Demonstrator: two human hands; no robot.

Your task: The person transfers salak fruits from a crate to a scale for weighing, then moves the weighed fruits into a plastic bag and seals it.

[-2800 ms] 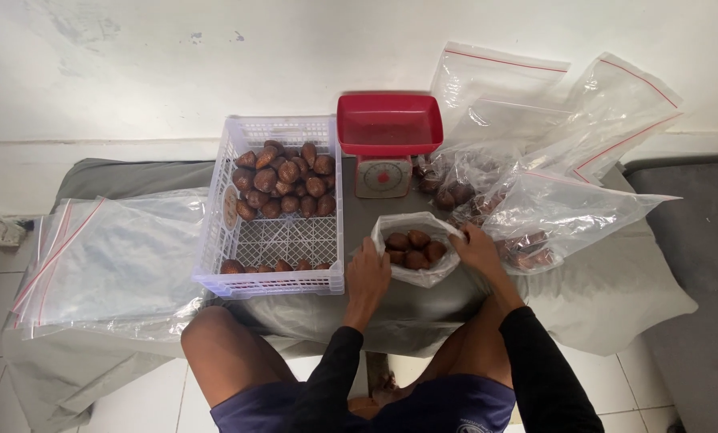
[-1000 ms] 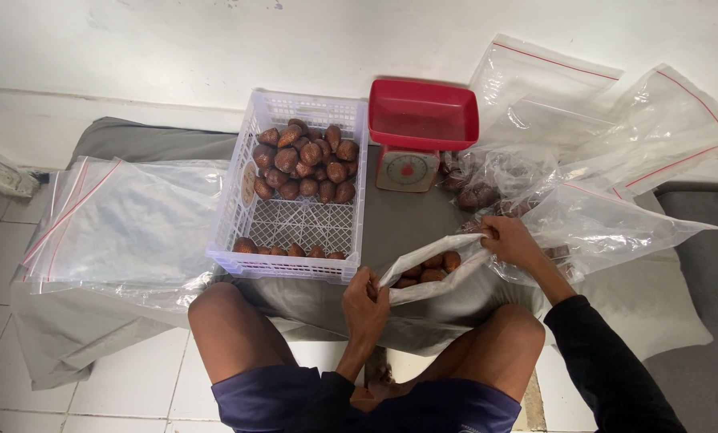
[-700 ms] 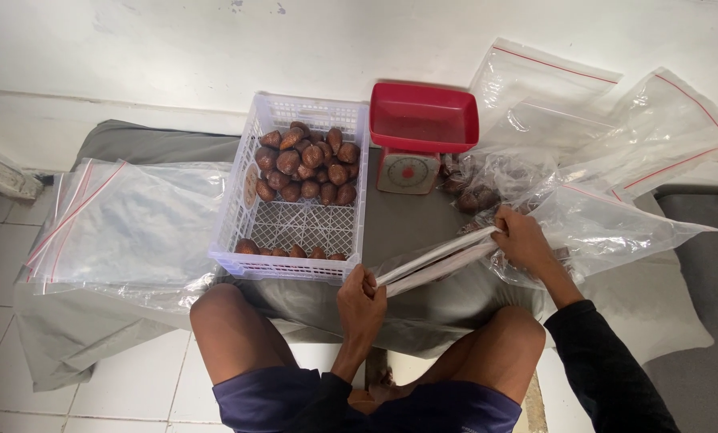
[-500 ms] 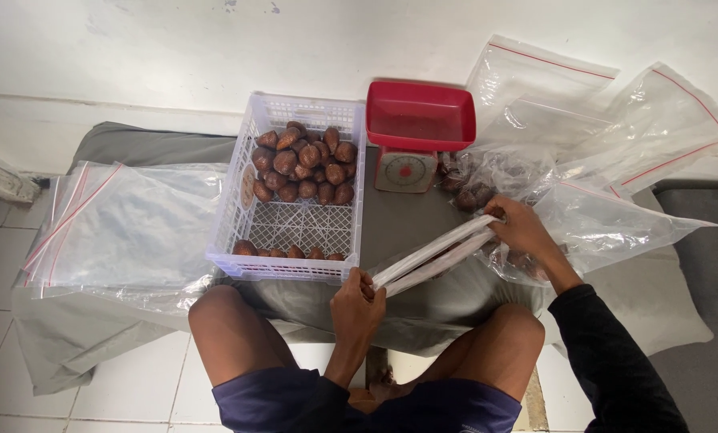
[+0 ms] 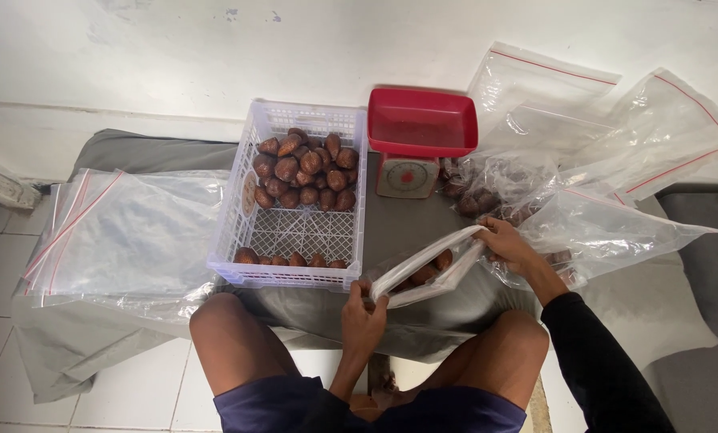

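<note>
clear zip bag point(image 5: 423, 273), mouth nearly flattened, stretched at a slant, low end near lap, high end by filled bags. holds brown scaly fruit point(image 5: 441, 260), few pieces visible through plastic. lying at front edge of grey padded surface.

Left hand point(image 5: 363, 314) low with fingers pinched shut, right hand point(image 5: 509, 244) raised, fingers curled closed, both hands apart
</note>
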